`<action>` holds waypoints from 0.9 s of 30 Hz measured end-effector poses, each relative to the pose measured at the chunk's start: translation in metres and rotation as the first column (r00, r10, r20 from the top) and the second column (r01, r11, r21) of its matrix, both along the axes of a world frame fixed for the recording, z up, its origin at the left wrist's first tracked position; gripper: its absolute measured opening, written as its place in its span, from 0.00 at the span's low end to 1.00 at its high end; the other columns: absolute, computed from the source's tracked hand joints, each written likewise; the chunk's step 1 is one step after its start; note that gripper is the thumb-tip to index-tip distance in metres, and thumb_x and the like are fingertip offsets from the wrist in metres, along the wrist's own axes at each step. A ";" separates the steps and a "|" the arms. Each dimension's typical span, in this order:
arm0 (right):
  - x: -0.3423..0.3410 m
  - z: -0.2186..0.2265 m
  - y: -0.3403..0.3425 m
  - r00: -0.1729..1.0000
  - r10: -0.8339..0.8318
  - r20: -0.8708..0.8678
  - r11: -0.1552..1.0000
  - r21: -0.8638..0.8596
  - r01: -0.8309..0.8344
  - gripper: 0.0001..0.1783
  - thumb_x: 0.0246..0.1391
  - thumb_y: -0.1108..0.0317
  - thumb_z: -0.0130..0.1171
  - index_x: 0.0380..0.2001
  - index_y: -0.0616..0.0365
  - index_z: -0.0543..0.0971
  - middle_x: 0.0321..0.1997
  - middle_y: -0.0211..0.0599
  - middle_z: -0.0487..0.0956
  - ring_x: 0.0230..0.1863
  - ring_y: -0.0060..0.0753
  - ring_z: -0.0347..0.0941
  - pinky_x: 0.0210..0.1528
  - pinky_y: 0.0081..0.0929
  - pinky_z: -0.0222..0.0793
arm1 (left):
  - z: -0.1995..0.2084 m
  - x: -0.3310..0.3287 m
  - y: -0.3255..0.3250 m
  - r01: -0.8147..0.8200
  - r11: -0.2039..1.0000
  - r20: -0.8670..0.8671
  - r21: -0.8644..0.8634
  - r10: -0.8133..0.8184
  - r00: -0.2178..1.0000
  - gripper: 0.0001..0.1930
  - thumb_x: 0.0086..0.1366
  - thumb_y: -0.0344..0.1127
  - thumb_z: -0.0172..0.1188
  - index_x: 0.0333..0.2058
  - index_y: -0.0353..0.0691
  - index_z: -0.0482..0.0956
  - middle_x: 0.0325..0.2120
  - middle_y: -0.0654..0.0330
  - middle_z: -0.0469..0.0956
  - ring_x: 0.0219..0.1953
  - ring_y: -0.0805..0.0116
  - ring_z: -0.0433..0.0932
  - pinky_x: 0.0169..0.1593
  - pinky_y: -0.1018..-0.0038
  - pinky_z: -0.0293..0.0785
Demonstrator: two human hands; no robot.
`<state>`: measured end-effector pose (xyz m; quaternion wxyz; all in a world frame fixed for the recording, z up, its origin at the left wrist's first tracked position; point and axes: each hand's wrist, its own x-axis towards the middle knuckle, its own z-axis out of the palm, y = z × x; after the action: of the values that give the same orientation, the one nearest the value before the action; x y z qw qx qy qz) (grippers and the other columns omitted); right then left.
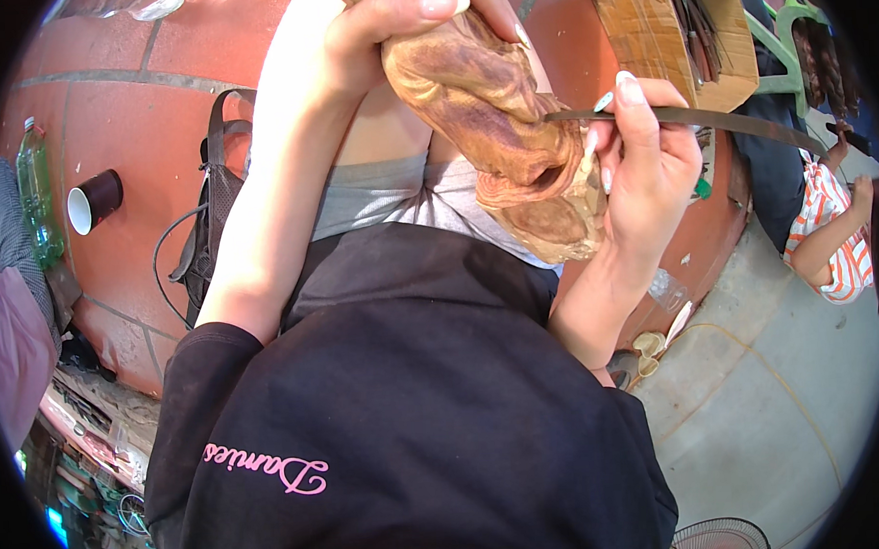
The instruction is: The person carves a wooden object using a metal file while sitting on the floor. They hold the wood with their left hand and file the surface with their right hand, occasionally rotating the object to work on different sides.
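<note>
Red tiles [209, 39] floor the work area, seen beneath the person's grey shorts [367, 194]. Nearest, a brown wooden carving [470, 82] lies at one o'clock, over the lap; whether it rests on a leg cannot be told. It looks solid and stiff, probably fairly weighty, with smooth folds that may slip and a paler, rougher lower end; the thick body seems the surest place to grip, well away from the thinner ridges. The left hand [375, 32] clamps its upper end, thumb over the near face and fingers around the far side, forearm rising from ten o'clock. The right hand [655, 152], apart from the left, pinches a narrow dark tool [712, 118], wrist bent upward and fingertips by the wood; the tool's tip meets the carving's side and its shaft runs out toward two o'clock. Farther off are a black bag [221, 166] at ten, a dark cup [105, 196] and green bottle [39, 199] past nine, and a cardboard box [645, 30] of tools between one and two. At three, another person's striped sleeve [822, 220] shows.
</note>
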<state>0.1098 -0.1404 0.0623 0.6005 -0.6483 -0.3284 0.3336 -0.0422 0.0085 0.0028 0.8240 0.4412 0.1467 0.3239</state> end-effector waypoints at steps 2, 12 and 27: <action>0.001 0.002 0.001 0.999 0.019 0.031 0.999 -0.043 -0.018 0.06 0.57 0.71 0.58 0.30 0.63 0.76 0.17 0.29 0.73 0.15 0.09 0.61 0.18 0.09 0.51 | 0.001 -0.001 0.000 0.005 1.000 -0.007 -0.008 -0.005 1.000 0.31 0.41 0.41 0.62 0.42 0.21 0.72 0.36 0.44 0.78 0.37 0.56 0.80 0.43 0.67 0.77; 0.001 -0.001 0.000 1.000 0.014 0.011 1.000 -0.019 -0.014 0.05 0.57 0.72 0.58 0.30 0.63 0.77 0.18 0.30 0.74 0.16 0.10 0.61 0.18 0.10 0.51 | 0.002 0.002 -0.004 -0.071 0.997 0.039 0.015 0.070 0.997 0.31 0.41 0.42 0.62 0.41 0.22 0.73 0.37 0.44 0.78 0.39 0.56 0.79 0.43 0.67 0.77; -0.002 0.000 -0.004 0.983 0.061 0.175 0.995 0.062 -0.073 0.05 0.56 0.73 0.59 0.30 0.65 0.77 0.18 0.32 0.76 0.16 0.11 0.64 0.18 0.10 0.55 | 0.005 -0.001 -0.003 0.007 0.996 0.067 -0.093 -0.001 0.998 0.30 0.43 0.41 0.61 0.40 0.19 0.73 0.35 0.41 0.78 0.39 0.54 0.80 0.44 0.65 0.78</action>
<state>0.1082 -0.1441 0.0621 0.5801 -0.6424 -0.4120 0.2848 -0.0430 0.0053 0.0074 0.8487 0.3916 0.1330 0.3296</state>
